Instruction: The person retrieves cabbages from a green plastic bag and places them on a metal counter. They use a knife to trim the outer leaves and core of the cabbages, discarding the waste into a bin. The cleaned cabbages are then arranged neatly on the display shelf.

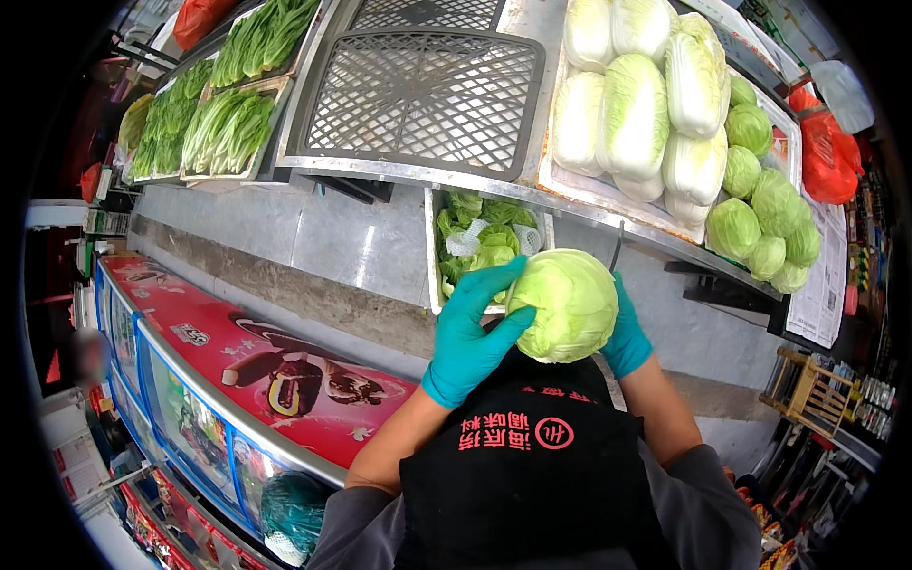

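A round, pale green cabbage [566,306] is held up in front of my apron. My left hand [474,328], in a teal glove, grips its left side with thumb and fingers apart. On the other side, my right hand [628,331], gloved alike, is partly hidden behind the cabbage. From that hand rises a thin dark blade [618,244], apparently a knife seen nearly edge-on; its handle is hidden. Below the cabbage, a white foam box [432,249] on the floor holds loose cabbage leaves [491,242] and white foam netting [467,239].
A metal-edged stall counter [427,174] runs ahead, bearing black plastic grates [427,100], napa cabbages [634,114] and several round cabbages [776,203] at right. Leafy greens [228,128] fill trays at left. A chest freezer [285,356] with a red printed side stands at lower left.
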{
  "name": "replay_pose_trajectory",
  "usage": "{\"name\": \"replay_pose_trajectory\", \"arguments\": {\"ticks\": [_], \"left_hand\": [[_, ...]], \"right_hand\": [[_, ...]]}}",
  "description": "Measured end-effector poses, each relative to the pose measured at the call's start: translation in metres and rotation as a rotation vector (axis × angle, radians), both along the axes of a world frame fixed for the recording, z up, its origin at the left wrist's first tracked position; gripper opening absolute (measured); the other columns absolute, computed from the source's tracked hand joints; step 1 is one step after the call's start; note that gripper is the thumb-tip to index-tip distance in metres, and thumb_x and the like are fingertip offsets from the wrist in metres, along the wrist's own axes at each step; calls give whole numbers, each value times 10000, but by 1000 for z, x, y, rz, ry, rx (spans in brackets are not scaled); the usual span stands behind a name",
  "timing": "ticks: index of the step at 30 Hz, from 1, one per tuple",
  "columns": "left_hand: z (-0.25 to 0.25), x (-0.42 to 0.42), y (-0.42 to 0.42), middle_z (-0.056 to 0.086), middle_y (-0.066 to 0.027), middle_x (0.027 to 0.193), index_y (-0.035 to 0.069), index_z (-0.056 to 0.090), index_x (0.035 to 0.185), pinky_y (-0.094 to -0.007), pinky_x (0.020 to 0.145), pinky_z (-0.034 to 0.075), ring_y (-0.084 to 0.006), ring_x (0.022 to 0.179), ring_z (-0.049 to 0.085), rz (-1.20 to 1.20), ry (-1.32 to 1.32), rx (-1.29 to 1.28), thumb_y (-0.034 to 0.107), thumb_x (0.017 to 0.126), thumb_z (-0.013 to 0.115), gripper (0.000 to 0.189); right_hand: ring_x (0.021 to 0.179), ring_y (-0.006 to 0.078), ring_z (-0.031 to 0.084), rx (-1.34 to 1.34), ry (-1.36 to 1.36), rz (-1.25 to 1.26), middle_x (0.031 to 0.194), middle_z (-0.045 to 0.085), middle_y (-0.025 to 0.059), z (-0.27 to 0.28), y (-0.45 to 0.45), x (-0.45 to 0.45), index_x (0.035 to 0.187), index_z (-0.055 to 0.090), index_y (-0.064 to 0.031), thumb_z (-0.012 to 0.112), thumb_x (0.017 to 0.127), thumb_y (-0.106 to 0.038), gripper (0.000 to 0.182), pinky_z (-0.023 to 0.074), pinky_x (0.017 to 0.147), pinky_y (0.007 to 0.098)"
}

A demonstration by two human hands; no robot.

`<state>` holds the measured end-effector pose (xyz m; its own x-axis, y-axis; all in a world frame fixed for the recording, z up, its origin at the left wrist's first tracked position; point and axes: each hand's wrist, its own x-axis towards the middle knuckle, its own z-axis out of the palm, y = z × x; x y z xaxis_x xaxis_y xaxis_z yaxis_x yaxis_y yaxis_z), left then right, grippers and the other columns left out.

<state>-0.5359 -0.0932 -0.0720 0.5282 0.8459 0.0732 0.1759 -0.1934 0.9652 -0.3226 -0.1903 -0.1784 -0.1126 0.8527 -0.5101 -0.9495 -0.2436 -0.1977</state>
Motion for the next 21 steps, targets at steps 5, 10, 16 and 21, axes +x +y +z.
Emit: {"name": "replay_pose_trajectory", "arguments": {"ticks": [5,10,16,21], "left_hand": [[6,-5,4,613,-105,1069,71,643,1146,-317,885,448,-209,1036,556,-85,16,-190,59,749,711,403],[36,5,11,589,-124,1145,85,612,1194,-347,898,460,-254,1056,570,-223,167,177,171,710,761,513],[40,8,-5,555,-152,1210,55,599,1178,-372,891,475,-293,1062,572,-290,314,280,306,697,774,570],[58,7,-20,536,-164,1247,37,548,1237,-367,922,460,-306,1092,558,-166,454,188,288,720,761,613]], "right_hand": [[1191,300,498,-11,90,29,1325,491,167,-1,-8,-2,1325,440,-22,510,910,-445,597,387,1024,443],[1129,302,543,-58,41,208,1263,538,181,0,-2,6,1293,475,-16,500,922,-391,527,426,989,429],[950,247,633,7,-200,390,1092,631,148,28,18,-2,1168,559,0,574,890,-317,422,525,818,364],[836,199,654,-66,-356,434,998,660,143,53,20,3,1112,587,4,623,863,-341,427,539,716,309]]}}
